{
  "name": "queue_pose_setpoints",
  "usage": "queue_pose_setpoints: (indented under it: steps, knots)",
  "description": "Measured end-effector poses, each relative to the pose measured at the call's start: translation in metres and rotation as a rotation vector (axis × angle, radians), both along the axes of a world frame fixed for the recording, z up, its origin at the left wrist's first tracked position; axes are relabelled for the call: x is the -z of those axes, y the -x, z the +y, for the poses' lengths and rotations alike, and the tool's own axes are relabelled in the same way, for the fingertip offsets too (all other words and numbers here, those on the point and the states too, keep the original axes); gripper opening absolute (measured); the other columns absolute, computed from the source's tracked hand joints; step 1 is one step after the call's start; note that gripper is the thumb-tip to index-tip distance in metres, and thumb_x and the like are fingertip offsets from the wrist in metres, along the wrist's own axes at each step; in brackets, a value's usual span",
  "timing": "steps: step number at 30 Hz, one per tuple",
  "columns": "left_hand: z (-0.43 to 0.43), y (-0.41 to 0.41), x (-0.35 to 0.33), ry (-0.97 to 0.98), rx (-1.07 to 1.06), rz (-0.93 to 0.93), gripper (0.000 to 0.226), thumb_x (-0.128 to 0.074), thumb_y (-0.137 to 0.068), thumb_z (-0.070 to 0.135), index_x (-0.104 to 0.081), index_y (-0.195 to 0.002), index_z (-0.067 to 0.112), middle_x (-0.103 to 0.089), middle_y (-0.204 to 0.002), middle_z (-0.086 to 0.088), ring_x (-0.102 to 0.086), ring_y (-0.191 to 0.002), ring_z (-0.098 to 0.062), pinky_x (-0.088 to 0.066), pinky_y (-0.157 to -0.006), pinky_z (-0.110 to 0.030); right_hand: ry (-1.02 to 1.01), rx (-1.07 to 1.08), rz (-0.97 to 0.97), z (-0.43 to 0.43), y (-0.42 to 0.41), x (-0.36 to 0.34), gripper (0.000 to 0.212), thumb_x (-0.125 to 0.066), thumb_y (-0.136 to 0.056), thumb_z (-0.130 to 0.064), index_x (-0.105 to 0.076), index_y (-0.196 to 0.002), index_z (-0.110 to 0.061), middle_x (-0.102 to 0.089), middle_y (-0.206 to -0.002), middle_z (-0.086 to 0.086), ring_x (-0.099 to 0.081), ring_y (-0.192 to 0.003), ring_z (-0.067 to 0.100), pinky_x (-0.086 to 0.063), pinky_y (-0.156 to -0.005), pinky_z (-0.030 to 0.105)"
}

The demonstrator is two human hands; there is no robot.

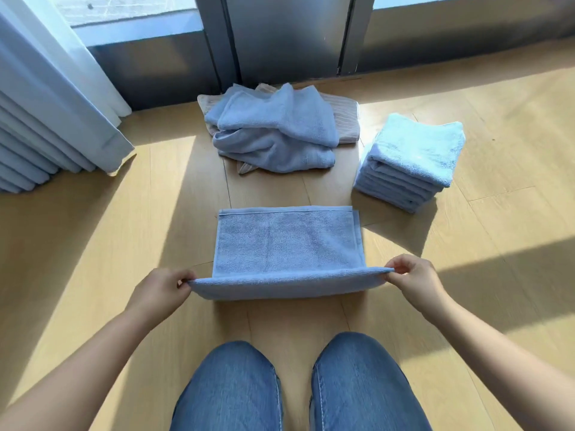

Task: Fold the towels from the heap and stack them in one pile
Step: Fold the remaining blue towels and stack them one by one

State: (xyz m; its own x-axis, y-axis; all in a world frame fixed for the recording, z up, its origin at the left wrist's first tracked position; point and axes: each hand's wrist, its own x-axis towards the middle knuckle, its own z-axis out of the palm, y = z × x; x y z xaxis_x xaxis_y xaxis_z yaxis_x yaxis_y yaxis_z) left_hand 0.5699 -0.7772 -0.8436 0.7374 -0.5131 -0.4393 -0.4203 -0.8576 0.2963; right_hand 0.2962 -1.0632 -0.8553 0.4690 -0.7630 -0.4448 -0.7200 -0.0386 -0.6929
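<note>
a home room, it seems: pale wooden floor, white curtain at ten o'clock, tall glass door frame at twelve, sunlight across the boards.

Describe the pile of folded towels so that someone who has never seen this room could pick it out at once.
Start at the grey-framed window along the far edge of the pale wooden floor. In front of it lies a rumpled heap of blue and beige towels; right of that heap stands the pile of folded light blue terry towels. It alone is square and neatly layered.
</note>
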Motion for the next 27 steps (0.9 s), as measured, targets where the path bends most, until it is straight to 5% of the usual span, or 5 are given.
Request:
queue_pose_setpoints:
  steps: [8,15,19,23,27]
  knots:
    - [-0.054,-0.04,0.034,-0.061,-0.048,-0.047,0.026,-0.046,-0.086,0.007,-0.067,-0.101,0.013,-0.063,-0.098,-0.011,-0.047,-0.083,-0.024,-0.039,-0.07,-0.031,0.05,0.032,0.082,-0.035,-0.051,0.043,0.022,-0.056,-0.085,-0.002,-0.063,-0.105,-0.007,-0.058,-0.091,0.005,-0.053,-0.088,0.018,-0.043,-0.084,0.031]
    - [-0.107,-0.092,0.051,0.028,-0.071,-0.059,0.029,-0.045,-0.086,0.006,-0.065,-0.107,0.012,-0.063,-0.107,-0.014,-0.056,-0.099,-0.033,-0.045,-0.08,-0.037,0.125,0.028,0.125,-0.085,-0.102,0.055,0.024,-0.054,-0.086,-0.008,-0.064,-0.108,-0.006,-0.056,-0.093,0.003,-0.051,-0.087,0.015,-0.046,-0.086,0.032]
    - [-0.119,-0.101,0.063,0.215,-0.304,0.001,0.035,-0.043,-0.093,0.014,-0.051,-0.127,0.012,-0.059,-0.119,-0.014,-0.057,-0.105,-0.034,-0.045,-0.087,-0.036,0.098,0.26,0.15,-0.098,-0.111,0.062,0.03,-0.047,-0.087,-0.013,-0.057,-0.116,-0.015,-0.053,-0.103,-0.001,-0.048,-0.093,0.013,-0.043,-0.085,0.026]
    - [-0.102,-0.077,0.083,0.061,-0.334,0.167,0.039,-0.044,-0.096,0.019,-0.046,-0.132,0.004,-0.054,-0.128,-0.018,-0.051,-0.116,-0.033,-0.04,-0.092,-0.033,-0.013,0.257,0.205,-0.077,-0.092,0.082,0.029,-0.047,-0.089,-0.01,-0.057,-0.116,-0.009,-0.056,-0.106,0.004,-0.047,-0.089,0.016,-0.04,-0.071,0.022]
    - [-0.073,-0.046,0.105,0.04,-0.372,0.368,0.033,-0.052,-0.093,0.016,-0.054,-0.119,-0.004,-0.06,-0.117,-0.022,-0.056,-0.093,-0.027,-0.042,-0.077,-0.032,-0.146,0.236,0.274,-0.048,-0.075,0.103,0.03,-0.051,-0.089,-0.012,-0.056,-0.118,-0.004,-0.057,-0.099,0.006,-0.05,-0.087,0.018,-0.039,-0.074,0.025]
